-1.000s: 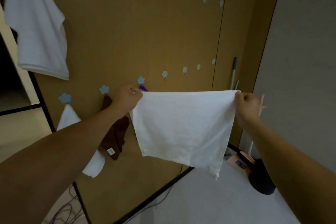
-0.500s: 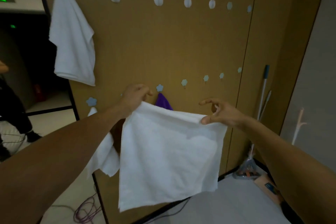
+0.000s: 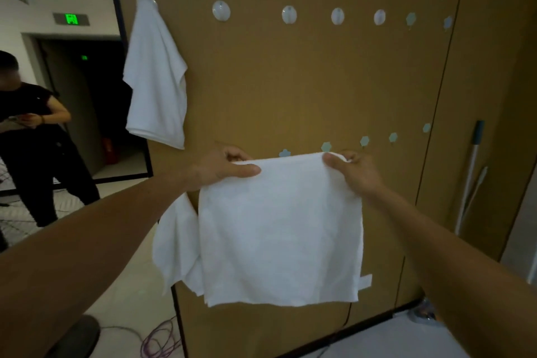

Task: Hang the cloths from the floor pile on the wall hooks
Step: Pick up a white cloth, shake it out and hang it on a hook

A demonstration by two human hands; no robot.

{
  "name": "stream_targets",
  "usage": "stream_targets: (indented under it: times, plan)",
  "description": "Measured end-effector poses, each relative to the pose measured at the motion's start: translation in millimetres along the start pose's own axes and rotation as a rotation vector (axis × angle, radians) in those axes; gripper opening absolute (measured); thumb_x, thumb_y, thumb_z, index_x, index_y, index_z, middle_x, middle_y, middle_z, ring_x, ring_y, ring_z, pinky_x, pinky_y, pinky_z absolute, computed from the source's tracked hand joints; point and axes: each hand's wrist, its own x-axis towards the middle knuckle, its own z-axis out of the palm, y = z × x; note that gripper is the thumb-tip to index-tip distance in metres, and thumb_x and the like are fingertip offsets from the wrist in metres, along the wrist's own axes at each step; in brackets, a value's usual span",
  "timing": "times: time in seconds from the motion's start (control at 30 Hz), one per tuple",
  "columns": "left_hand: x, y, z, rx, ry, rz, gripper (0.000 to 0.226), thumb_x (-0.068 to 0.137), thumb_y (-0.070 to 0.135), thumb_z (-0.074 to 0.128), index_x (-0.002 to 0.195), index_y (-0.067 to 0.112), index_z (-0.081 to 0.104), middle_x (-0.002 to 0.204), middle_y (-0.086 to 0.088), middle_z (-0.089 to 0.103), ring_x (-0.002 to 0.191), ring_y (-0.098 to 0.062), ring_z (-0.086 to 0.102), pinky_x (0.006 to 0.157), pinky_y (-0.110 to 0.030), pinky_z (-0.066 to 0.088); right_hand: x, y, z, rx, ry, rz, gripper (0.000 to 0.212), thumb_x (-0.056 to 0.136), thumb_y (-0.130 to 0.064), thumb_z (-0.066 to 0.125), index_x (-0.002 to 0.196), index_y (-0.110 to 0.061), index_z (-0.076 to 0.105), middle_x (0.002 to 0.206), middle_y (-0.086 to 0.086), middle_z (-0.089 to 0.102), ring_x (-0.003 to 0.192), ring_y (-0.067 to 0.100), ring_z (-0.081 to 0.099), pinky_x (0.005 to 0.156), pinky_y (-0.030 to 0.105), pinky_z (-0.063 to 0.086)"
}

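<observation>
Right hand (image 3: 356, 173) now pinching white cloth (image 3: 279, 229) top edge, left hand (image 3: 220, 167) likewise; hanging flat, doubled

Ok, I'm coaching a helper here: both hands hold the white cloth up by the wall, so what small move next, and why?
Probably lift the top edge of the white cloth slightly and forward onto the flower hook just above it: the left hand and right hand pinch that edge right below this hook, which looks bare.
</observation>
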Motion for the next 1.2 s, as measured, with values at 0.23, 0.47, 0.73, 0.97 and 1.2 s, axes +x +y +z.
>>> stream_targets:
  times: [0.23, 0.47, 0.73, 0.97, 1.2]
  plan:
    - [50.9, -21.1, -32.8, 0.056, 0.068, 0.006, 0.026, 0.088, 0.038, 0.066, 0.064, 0.026, 0.066, 0.065, 0.013, 0.063, 0.06, -0.002, 0.057, 0.054, -0.011, 0.043, 50.2, -22.1, 40.0, -0.14, 0.013, -0.166, 0.017, 0.093, -0.02, 0.059, 0.099, -0.004, 0.063, 0.092, 0.003, 0.064, 0.083, 0.018, 0.059, 0.065, 0.026, 0.044]
    - [99.2, -45.4, -64.7, 0.483, 0.256, 0.15, 0.024, 0.101, 0.025, 0.043, 0.081, 0.011, 0.048, 0.082, 0.0, 0.049, 0.078, -0.017, 0.048, 0.07, -0.03, 0.036, 86.7, -61.1, 88.0, 0.024, -0.174, -0.173, 0.022, 0.09, -0.042, 0.064, 0.097, -0.021, 0.069, 0.094, -0.011, 0.07, 0.078, 0.004, 0.065, 0.061, 0.014, 0.047]
    - [158.8, -63.5, -105.2, 0.625, 0.377, 0.208, 0.015, 0.1, 0.008, 0.038, 0.101, 0.003, 0.052, 0.096, -0.01, 0.056, 0.085, -0.022, 0.053, 0.079, -0.026, 0.041, 159.8, -96.0, 139.0, -0.094, -0.119, -0.324, 0.023, 0.088, -0.028, 0.07, 0.071, -0.015, 0.061, 0.064, -0.007, 0.059, 0.056, 0.006, 0.053, 0.05, 0.019, 0.04]
    - [215.2, -32.4, -134.6, 0.503, 0.654, 0.154, 0.015, 0.097, 0.031, 0.038, 0.094, 0.017, 0.042, 0.074, 0.006, 0.048, 0.066, -0.01, 0.048, 0.056, -0.029, 0.036, 235.2, -130.2, 155.6, -0.009, -0.005, -0.446, 0.029, 0.092, -0.03, 0.062, 0.069, -0.019, 0.049, 0.068, -0.004, 0.051, 0.062, 0.01, 0.045, 0.055, 0.026, 0.034]
    - [270.1, -5.6, -175.1, 0.419, 0.796, 0.252, 0.036, 0.095, 0.043, 0.049, 0.074, 0.014, 0.05, 0.074, 0.003, 0.053, 0.068, -0.012, 0.048, 0.058, -0.025, 0.035, 311.9, -167.5, 158.1, 0.151, 0.026, -0.53, 0.033, 0.087, -0.035, 0.063, 0.061, -0.021, 0.048, 0.063, -0.007, 0.051, 0.061, 0.012, 0.047, 0.058, 0.029, 0.037]
